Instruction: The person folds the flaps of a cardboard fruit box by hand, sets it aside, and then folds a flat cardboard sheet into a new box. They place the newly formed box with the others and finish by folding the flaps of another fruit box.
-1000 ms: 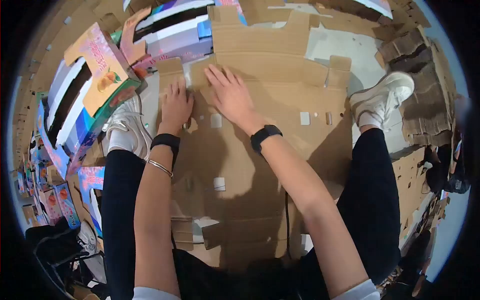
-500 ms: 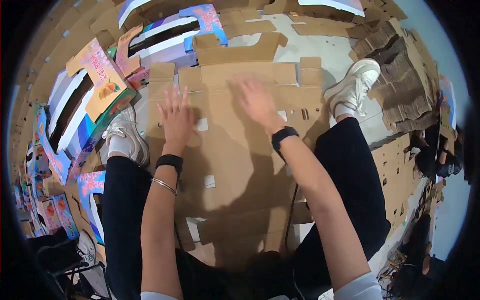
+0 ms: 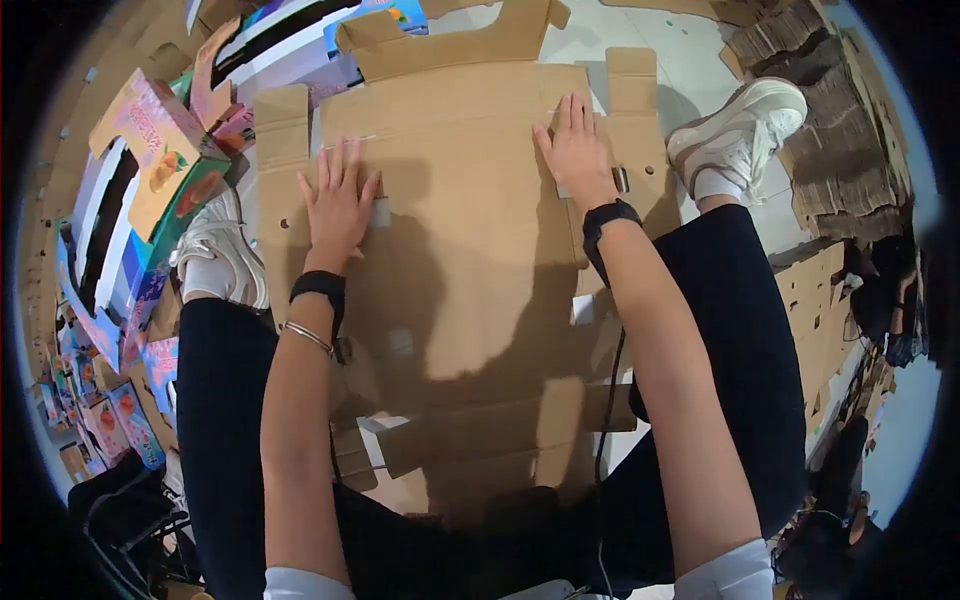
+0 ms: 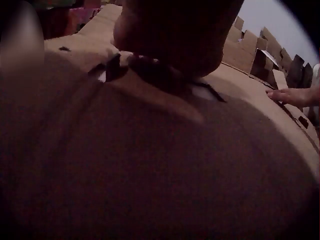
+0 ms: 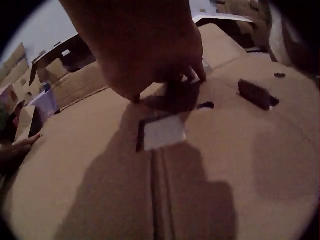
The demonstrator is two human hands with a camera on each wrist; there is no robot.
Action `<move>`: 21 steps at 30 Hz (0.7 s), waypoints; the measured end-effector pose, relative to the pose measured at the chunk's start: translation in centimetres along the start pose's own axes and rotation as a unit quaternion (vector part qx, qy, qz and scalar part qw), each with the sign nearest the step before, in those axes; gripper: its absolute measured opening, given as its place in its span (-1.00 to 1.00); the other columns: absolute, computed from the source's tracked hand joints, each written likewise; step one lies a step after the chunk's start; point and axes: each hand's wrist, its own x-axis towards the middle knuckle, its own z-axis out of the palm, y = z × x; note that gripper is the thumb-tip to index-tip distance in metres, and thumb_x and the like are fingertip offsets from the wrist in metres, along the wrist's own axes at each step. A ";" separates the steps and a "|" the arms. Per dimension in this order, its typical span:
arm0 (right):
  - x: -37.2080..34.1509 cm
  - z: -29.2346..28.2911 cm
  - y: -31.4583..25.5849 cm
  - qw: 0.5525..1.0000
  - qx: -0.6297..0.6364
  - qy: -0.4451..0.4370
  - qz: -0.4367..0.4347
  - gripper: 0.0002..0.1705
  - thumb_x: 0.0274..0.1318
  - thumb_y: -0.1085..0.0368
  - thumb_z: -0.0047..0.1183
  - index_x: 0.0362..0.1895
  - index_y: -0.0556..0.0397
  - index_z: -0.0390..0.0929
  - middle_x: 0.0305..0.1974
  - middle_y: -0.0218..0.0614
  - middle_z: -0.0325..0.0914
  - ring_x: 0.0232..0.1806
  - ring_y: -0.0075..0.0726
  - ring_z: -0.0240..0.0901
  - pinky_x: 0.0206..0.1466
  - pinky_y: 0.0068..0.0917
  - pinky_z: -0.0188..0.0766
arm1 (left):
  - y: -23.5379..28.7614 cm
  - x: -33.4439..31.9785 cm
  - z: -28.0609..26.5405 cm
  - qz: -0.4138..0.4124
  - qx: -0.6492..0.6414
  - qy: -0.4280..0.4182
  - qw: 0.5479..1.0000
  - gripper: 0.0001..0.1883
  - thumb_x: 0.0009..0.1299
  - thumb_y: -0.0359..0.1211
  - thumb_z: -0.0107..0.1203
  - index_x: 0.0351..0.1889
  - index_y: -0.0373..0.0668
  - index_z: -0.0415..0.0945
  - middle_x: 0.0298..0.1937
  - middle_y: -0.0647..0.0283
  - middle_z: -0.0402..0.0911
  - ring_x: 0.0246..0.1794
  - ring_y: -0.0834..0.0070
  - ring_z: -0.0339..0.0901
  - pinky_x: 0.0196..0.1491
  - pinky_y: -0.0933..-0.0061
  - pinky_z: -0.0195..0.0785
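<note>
Brown cardboard sheet (image 3: 480, 230) laid open on the floor (image 3: 690, 40) between two shoes (image 3: 750, 130); left hand (image 3: 338, 210) spread toward its left edge, right hand (image 3: 582, 160) straight-fingered toward its far right corner; corner flaps (image 3: 630, 80) apparently not yet folded

Looks forward and down over the cardboard sheet (image 3: 475, 225) in the head view, skims the same sheet low and close in both wrist views.
</note>
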 end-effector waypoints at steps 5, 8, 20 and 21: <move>0.8 -3.5 0.4 0.991 0.063 -0.122 0.010 -0.22 0.20 -0.10 -0.13 0.35 0.14 0.10 0.37 -0.09 0.07 0.33 0.05 0.09 0.36 -0.11 0.07 | 0.4 0.4 -0.8 -0.020 -0.035 -0.044 0.998 -0.34 0.42 -0.05 -0.10 0.46 0.15 -0.04 0.49 0.19 0.01 0.48 0.14 -0.08 0.31 -0.43 -0.32; -1.9 -5.4 0.5 0.997 0.007 -0.061 -0.042 -0.30 0.19 -0.04 -0.11 0.33 0.03 0.16 0.36 -0.14 0.10 0.31 0.04 0.12 0.32 0.00 0.12 | 1.4 -0.4 -4.5 -0.014 -0.027 -0.052 0.998 -0.31 0.38 -0.08 -0.04 0.46 0.15 -0.04 0.47 0.15 0.03 0.48 0.06 -0.09 0.27 -0.51 -0.35; -25.6 -9.2 -5.9 0.989 0.097 -0.115 -0.013 -0.37 0.15 0.16 -0.07 0.34 -0.17 0.18 0.41 -0.29 0.02 0.39 0.05 -0.01 0.34 0.08 0.03 | 13.0 -20.7 -9.1 -0.166 -0.106 -0.020 0.980 -0.24 0.25 -0.30 0.00 0.45 0.09 -0.02 0.51 0.14 -0.12 0.50 -0.02 -0.22 0.32 -0.46 -0.40; -27.3 -9.0 -5.4 0.989 0.094 -0.113 -0.010 -0.37 0.15 0.16 -0.07 0.34 -0.17 0.18 0.41 -0.29 0.02 0.39 0.05 -0.01 0.34 0.08 0.03 | 13.3 -22.7 -9.1 -0.191 -0.099 -0.035 0.976 -0.27 0.30 -0.27 -0.03 0.46 0.08 -0.03 0.52 0.14 -0.13 0.50 0.00 -0.25 0.34 -0.41 -0.41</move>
